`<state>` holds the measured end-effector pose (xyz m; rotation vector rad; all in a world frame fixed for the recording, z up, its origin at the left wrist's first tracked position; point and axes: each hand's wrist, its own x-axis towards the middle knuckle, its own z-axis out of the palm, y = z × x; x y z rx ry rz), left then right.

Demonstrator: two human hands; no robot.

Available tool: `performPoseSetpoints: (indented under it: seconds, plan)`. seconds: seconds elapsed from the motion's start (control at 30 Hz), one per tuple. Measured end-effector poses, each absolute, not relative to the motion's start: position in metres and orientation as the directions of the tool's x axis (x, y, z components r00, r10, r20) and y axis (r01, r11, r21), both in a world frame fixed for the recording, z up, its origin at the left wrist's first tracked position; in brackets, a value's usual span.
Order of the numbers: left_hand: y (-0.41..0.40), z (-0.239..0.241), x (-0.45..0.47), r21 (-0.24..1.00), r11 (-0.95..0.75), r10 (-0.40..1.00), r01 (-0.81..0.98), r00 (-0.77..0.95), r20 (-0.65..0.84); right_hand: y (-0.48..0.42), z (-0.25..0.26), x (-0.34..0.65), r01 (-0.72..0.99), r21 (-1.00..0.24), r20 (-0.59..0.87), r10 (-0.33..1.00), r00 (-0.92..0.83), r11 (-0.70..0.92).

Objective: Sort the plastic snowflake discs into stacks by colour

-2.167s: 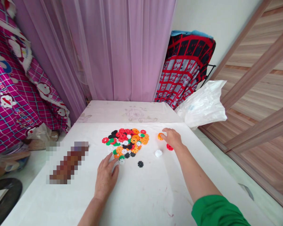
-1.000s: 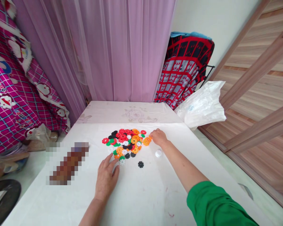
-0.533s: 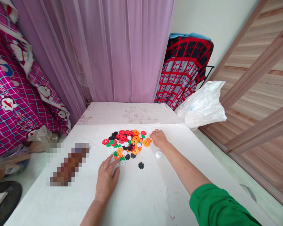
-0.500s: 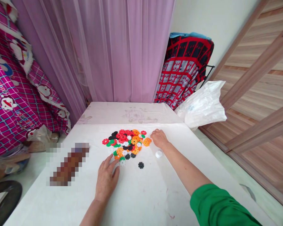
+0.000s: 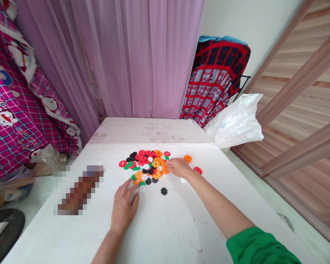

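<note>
A pile of notched plastic snowflake discs (image 5: 145, 158) in red, orange, green, black and white lies on the white table. My left hand (image 5: 125, 200) rests open at the pile's near left edge, fingers spread, with the fingertips beside green and orange discs. At the right edge my right hand (image 5: 178, 167) has its fingers drawn together against the orange discs; what sits between the fingertips is hidden. Beyond that hand lie a separate orange disc (image 5: 187, 158) and a red disc (image 5: 198, 170). A white piece (image 5: 183, 180) shows partly under the wrist. One black disc (image 5: 164, 191) lies alone in front.
A blurred-out patch (image 5: 79, 190) covers something on the table's left side. The white plastic bag (image 5: 233, 121) hangs at the far right edge. Purple curtains (image 5: 148, 58) fall behind the table, and a wooden wardrobe (image 5: 299, 121) stands to the right.
My right hand has moved left to the pile's edge. The orange and red discs to its right have come into view, and the white piece is partly covered. My left hand stays put.
</note>
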<state>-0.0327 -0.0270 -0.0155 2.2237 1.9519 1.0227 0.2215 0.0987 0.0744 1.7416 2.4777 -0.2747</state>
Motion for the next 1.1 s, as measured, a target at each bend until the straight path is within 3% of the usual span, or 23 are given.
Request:
performPoseSetpoints:
  seconds: [0.53,0.73,0.87,1.0,1.1]
  plan:
    - [-0.028,-0.017,-0.033,0.42,-0.22,0.893,0.88,0.008,0.451,0.109,0.064,0.218,0.954,-0.228,-0.182,0.954,-0.24,0.196]
    - [-0.027,-0.015,-0.033,0.429,-0.227,0.89,0.874,0.008,0.456,0.12,0.072,0.248,0.943,-0.271,-0.102,0.969,-0.226,0.191]
    - [-0.027,-0.014,-0.032,0.423,-0.237,0.883,0.874,0.012,0.469,0.136,0.092,0.273,0.983,-0.123,-0.013,0.991,-0.137,0.134]
    - [-0.027,-0.014,-0.032,0.412,-0.238,0.88,0.88,0.015,0.475,0.143,0.1,0.279,0.972,0.094,-0.107,0.973,-0.204,0.214]
    - [-0.027,-0.015,-0.032,0.408,-0.236,0.878,0.882,0.014,0.478,0.143,0.094,0.274,0.949,0.148,-0.167,0.953,-0.252,0.277]
